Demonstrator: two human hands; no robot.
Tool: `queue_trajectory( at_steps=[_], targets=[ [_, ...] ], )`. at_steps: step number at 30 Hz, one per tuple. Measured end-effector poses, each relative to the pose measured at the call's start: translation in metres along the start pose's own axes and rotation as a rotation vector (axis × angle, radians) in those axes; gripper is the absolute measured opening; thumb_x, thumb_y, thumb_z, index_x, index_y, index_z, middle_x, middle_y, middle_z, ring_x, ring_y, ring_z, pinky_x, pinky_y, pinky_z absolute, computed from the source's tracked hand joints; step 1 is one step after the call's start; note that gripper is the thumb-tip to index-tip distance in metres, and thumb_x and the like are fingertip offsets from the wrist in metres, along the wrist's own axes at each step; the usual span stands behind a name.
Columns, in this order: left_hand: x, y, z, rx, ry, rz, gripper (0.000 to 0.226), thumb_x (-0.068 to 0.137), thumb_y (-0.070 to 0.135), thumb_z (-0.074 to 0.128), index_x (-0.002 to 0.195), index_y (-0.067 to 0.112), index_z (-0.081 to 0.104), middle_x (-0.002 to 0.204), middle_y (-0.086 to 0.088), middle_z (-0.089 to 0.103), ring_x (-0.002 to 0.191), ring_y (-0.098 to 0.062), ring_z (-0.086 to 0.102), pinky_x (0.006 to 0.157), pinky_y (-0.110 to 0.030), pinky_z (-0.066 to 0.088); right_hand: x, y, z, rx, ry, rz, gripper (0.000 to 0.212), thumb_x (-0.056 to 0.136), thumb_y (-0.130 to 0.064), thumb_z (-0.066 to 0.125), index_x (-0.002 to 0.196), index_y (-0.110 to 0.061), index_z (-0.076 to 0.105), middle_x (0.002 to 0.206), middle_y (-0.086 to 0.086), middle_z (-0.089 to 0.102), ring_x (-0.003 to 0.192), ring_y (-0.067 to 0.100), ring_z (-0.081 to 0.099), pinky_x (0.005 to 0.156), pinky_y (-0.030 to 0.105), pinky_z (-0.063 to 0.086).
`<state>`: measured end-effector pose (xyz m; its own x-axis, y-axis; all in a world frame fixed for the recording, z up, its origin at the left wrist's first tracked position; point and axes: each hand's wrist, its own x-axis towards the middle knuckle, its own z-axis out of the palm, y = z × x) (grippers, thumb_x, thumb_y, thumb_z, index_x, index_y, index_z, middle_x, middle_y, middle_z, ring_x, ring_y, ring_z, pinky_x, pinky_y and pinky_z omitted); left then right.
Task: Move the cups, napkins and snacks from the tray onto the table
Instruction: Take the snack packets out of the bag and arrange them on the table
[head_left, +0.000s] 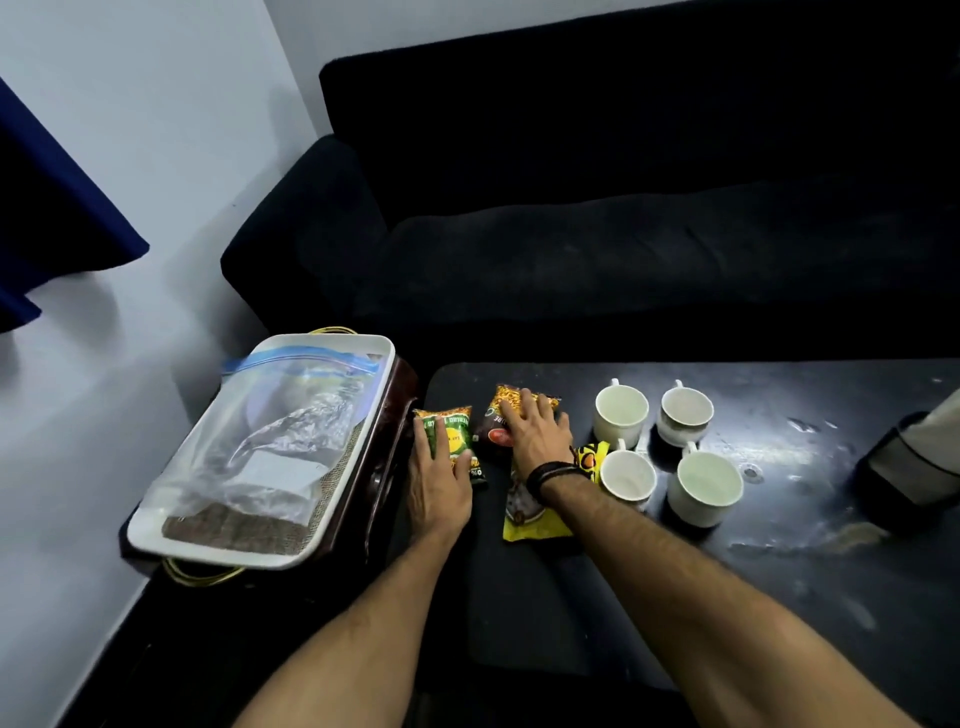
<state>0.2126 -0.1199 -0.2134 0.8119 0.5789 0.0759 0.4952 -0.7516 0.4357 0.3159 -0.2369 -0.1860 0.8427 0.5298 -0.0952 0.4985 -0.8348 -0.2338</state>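
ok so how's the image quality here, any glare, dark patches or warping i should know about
Head view: the sofa is almost featureless black; glare streaks the dark table right of the cups; the zip bag in the white tray throws reflections that hide its contents; wide-angle distortion bends the wall edges and stretches the forearms; packet print by the left hand and right hand is soft.

Black sofa (597, 218) fills twelve to two o'clock, pale wall (130, 130) at ten, blue curtain (47, 208) hanging at nine. Dark, scuffed counter (779, 519) at four, glare streaking its top.
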Motion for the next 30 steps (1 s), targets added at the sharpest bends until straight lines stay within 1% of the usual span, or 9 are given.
queue_trajectory(
  at_steps=[4, 7, 10, 12, 14, 17, 23, 27, 30],
  targets=[
    [0.025, 0.003, 0.007, -0.017, 0.023, 0.022, 0.063, 0.101, 0.044, 0.038, 0.156, 0.021, 0.016, 0.162, -0.005, 0.013, 0.143, -0.026, 0.025, 0.106, -0.039, 0.038, 0.009, 0.013, 0.003, 0.150, -0.018, 0.025, 0.062, 0.096, -0.019, 0.049, 0.151, -0.029, 0.020, 0.162, 0.005, 0.005, 0.148, 0.035, 0.004, 0.115, 0.060, 0.020],
    [0.043, 0.005, 0.011, -0.054, 0.029, 0.062, 0.059, 0.102, 0.039, 0.038, 0.156, 0.018, 0.021, 0.161, -0.006, 0.021, 0.145, -0.025, 0.023, 0.113, -0.039, 0.029, 0.005, 0.012, 0.011, 0.306, 0.027, 0.063, 0.061, 0.095, -0.046, 0.035, 0.151, -0.029, 0.019, 0.163, 0.004, 0.004, 0.149, 0.033, 0.002, 0.117, 0.059, 0.015],
    [0.058, 0.008, 0.014, -0.070, 0.016, 0.072, 0.058, 0.103, 0.038, 0.037, 0.156, 0.020, 0.021, 0.163, -0.003, 0.018, 0.146, -0.025, 0.023, 0.115, -0.040, 0.027, 0.002, 0.008, 0.017, 0.337, 0.029, 0.098, 0.082, 0.086, -0.071, 0.032, 0.153, -0.028, 0.014, 0.163, 0.006, -0.001, 0.149, 0.034, -0.003, 0.117, 0.058, 0.009],
    [0.061, 0.009, 0.017, -0.129, 0.012, 0.067, 0.058, 0.103, 0.036, 0.038, 0.156, 0.020, 0.020, 0.163, -0.002, 0.017, 0.147, -0.025, 0.022, 0.117, -0.041, 0.025, 0.005, 0.005, 0.018, 0.347, 0.038, 0.114, 0.073, 0.092, -0.062, 0.037, 0.152, -0.027, 0.017, 0.162, 0.008, 0.000, 0.148, 0.036, -0.003, 0.117, 0.058, 0.011],
    [0.055, 0.006, 0.021, -0.195, 0.037, 0.084, 0.057, 0.103, 0.035, 0.038, 0.156, 0.020, 0.020, 0.163, -0.003, 0.017, 0.148, -0.025, 0.021, 0.119, -0.041, 0.022, 0.013, 0.004, 0.014, 0.362, 0.055, 0.103, 0.056, 0.098, -0.037, 0.044, 0.149, -0.025, 0.024, 0.162, 0.010, 0.005, 0.148, 0.037, 0.000, 0.117, 0.059, 0.016],
    [0.043, 0.001, 0.028, -0.171, 0.076, 0.116, 0.057, 0.103, 0.038, 0.035, 0.156, 0.023, 0.019, 0.164, 0.001, 0.014, 0.147, -0.025, 0.022, 0.118, -0.043, 0.024, 0.029, 0.006, 0.000, 0.268, 0.014, 0.057, 0.064, 0.090, -0.013, 0.054, 0.147, -0.025, 0.028, 0.161, 0.009, 0.005, 0.147, 0.036, 0.001, 0.115, 0.060, 0.020],
    [0.045, 0.000, 0.034, -0.013, 0.056, 0.138, 0.057, 0.103, 0.047, 0.023, 0.156, 0.028, 0.012, 0.164, 0.003, 0.011, 0.146, -0.023, 0.024, 0.119, -0.043, 0.021, 0.017, 0.015, 0.005, 0.254, -0.021, 0.066, 0.079, 0.086, -0.010, 0.051, 0.153, -0.030, 0.013, 0.163, 0.000, -0.009, 0.148, 0.034, -0.008, 0.114, 0.064, 0.017],
    [0.053, 0.001, 0.033, 0.047, 0.044, 0.180, 0.056, 0.104, 0.044, 0.023, 0.156, 0.029, 0.012, 0.164, 0.003, 0.012, 0.146, -0.018, 0.025, 0.117, -0.041, 0.020, -0.006, 0.018, 0.025, 0.193, 0.056, 0.070, 0.075, 0.088, -0.016, 0.047, 0.152, -0.032, 0.012, 0.161, 0.001, -0.017, 0.145, 0.043, 0.005, 0.116, 0.059, 0.018],
    [0.060, 0.002, 0.033, 0.060, 0.040, 0.205, 0.054, 0.104, 0.041, 0.025, 0.156, 0.029, 0.016, 0.164, 0.003, 0.013, 0.146, -0.019, 0.025, 0.116, -0.043, 0.023, -0.015, 0.012, 0.031, 0.217, 0.107, 0.119, 0.066, 0.089, -0.030, 0.044, 0.150, -0.029, 0.018, 0.162, 0.003, -0.013, 0.143, 0.045, 0.010, 0.115, 0.057, 0.021]
  ],
)
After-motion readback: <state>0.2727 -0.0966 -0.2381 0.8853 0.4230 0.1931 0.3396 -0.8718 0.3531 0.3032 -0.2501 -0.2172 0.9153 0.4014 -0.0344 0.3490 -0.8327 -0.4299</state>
